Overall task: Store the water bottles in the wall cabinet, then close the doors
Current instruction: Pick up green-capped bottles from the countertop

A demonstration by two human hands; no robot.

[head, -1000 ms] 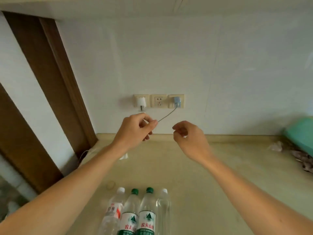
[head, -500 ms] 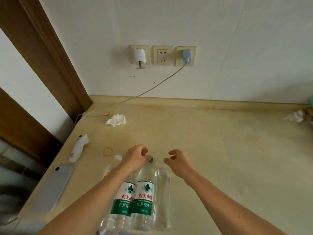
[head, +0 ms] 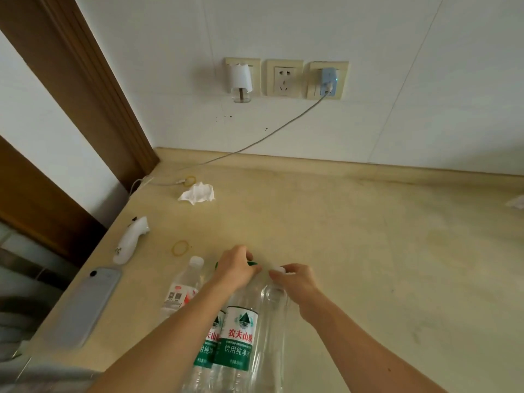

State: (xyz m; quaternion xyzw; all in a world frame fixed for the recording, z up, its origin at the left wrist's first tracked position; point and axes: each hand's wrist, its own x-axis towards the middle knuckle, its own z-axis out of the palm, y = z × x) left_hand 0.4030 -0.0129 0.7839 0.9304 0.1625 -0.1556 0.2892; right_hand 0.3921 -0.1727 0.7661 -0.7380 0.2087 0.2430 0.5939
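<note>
Four water bottles (head: pixel 241 333) stand in a row on the bench (head: pixel 368 251), at 6 o'clock in the view. The left hand (head: pixel 236 266) holds a green cap (head: pixel 251 263) in a closed grip. At its 3 o'clock, the right hand (head: pixel 295 279) pinches a white cap (head: pixel 277 269).

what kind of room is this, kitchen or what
Probably a home kitchen or utility corner, though that is a guess. A beige counter meets a pale wall carrying three sockets, one with a charger plugged in. Household clutter lies about: water bottles, a phone, a crumpled tissue.
</note>
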